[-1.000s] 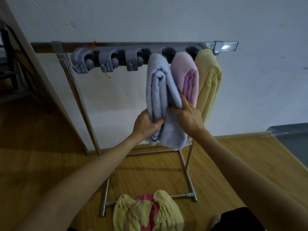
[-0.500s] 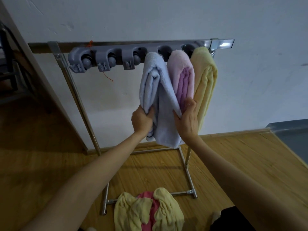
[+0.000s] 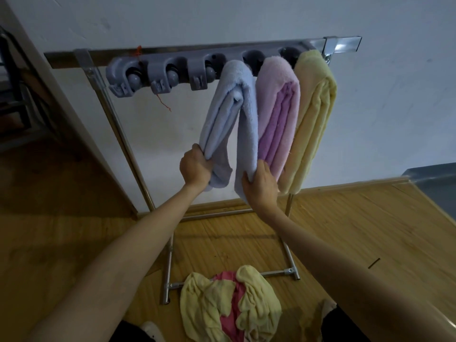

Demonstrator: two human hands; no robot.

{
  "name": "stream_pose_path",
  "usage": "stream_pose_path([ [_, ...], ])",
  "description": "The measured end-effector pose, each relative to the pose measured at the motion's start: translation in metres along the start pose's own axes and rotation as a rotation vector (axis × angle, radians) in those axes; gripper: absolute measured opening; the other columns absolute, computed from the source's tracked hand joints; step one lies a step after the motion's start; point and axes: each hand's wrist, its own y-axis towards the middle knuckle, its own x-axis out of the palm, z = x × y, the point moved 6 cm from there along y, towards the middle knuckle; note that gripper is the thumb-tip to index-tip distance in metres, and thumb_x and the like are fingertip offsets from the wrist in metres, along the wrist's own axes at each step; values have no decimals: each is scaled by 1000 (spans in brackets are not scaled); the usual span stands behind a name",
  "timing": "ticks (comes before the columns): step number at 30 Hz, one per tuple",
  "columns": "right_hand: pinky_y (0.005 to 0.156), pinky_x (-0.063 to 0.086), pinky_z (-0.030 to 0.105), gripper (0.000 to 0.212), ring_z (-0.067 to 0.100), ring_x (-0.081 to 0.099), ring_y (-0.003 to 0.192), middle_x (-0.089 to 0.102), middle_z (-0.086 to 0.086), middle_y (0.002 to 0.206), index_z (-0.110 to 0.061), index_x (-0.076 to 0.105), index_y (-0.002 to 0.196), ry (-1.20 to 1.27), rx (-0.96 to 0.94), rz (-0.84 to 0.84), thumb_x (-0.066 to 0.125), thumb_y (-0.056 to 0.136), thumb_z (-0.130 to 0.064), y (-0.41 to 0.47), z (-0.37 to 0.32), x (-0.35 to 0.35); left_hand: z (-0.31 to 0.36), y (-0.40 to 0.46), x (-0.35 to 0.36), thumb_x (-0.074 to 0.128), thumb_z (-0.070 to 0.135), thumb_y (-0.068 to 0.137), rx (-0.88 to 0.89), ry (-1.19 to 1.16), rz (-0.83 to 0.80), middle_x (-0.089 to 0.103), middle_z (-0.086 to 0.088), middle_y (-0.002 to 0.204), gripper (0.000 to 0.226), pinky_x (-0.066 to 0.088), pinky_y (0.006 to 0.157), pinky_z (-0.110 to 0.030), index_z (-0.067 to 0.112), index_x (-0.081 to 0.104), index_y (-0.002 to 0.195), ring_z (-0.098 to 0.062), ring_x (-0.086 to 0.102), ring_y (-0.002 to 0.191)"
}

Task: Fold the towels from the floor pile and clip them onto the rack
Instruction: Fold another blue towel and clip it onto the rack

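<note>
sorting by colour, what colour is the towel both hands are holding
Light blue towel, seen in the head view.

Bare forearms, dark trousers (image 3: pixel 345 327)

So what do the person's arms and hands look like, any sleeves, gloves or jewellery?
Both forearms are bare up to the frame edge: no sleeves show. The left hand and right hand wear no gloves, and no rings, watch or wristbands are visible.

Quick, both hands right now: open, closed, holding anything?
Left hand: closed, gripping the left hanging half of the blue towel.
Right hand: closed on the same towel's right half, near its lower edge.
</note>
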Motion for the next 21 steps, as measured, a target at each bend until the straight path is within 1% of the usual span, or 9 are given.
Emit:
stream_pose_path([
  [2, 53, 38, 31, 25, 26, 61, 72, 61, 9, 90, -3, 52, 107, -6, -65, -46, 60, 87, -15, -6, -12, 13, -3, 4, -7, 58, 27, 93, 48, 56, 26, 69, -18, 97, 27, 50, 65, -34, 1, 58, 102, -34, 67, 85],
  [3, 52, 42, 33, 25, 26, 61, 70, 63, 9, 88, -3, 51, 108, -13, -65, -64, 59, 88, -16, -6, -15, 19, -5, 6, -10, 57, 27, 94, 68, 82, 37, 68, -18, 97, 27, 51, 67, -34, 1, 58, 103, -35, 67, 85],
  [5, 53, 48, 40, 24, 31, 62, 70, 64, 11, 85, -3, 48, 107, -37, -25, -101, 55, 90, -17, -3, -20, 30, -7, 8, -15, 56, 23, 94, 117, 120, 62, 68, -18, 93, 24, 49, 63, -35, 0, 58, 100, -36, 66, 81],
  [7, 56, 49, 43, 22, 36, 63, 73, 65, 14, 85, -3, 45, 107, -65, 37, -129, 52, 91, -16, 2, -20, 36, -10, 7, -16, 58, 20, 91, 174, 109, 92, 66, -18, 84, 20, 45, 56, -34, 0, 57, 93, -37, 64, 73],
  [10, 56, 46, 40, 29, 39, 63, 75, 67, 17, 85, 1, 44, 117, -91, 133, -134, 49, 91, -10, 8, -10, 35, -11, -1, -12, 64, 14, 84, 213, 76, 108, 64, -18, 77, 17, 42, 50, -32, -1, 56, 89, -37, 63, 64],
  [13, 57, 44, 38, 36, 39, 64, 76, 68, 16, 85, 1, 42, 122, -115, 163, -115, 49, 88, -9, 9, 3, 29, -7, -14, -2, 66, 15, 82, 192, 79, 67, 64, -19, 79, 24, 48, 52, -35, -2, 54, 94, -36, 63, 64],
  [16, 58, 35, 33, 30, 38, 64, 78, 69, 15, 86, -1, 45, 116, -177, 152, -151, 51, 90, -14, 6, 14, 26, -1, -28, 12, 70, 17, 78, 177, 62, 17, 61, -18, 85, 32, 54, 55, -38, -1, 52, 99, -34, 63, 71],
  [19, 58, 35, 31, 30, 33, 65, 79, 70, 13, 87, -5, 54, 109, -192, 98, -212, 56, 92, -29, 1, 22, 27, 5, -42, 25, 73, 19, 74, 173, 21, -19, 59, -17, 88, 38, 55, 56, -41, 0, 52, 99, -33, 61, 76],
  [21, 58, 34, 29, 29, 30, 66, 78, 70, 10, 85, -7, 60, 101, -184, 72, -253, 58, 90, -34, -2, 27, 29, 7, -50, 32, 75, 20, 73, 168, -26, -34, 58, -16, 89, 40, 54, 56, -40, 0, 51, 98, -32, 61, 78],
])
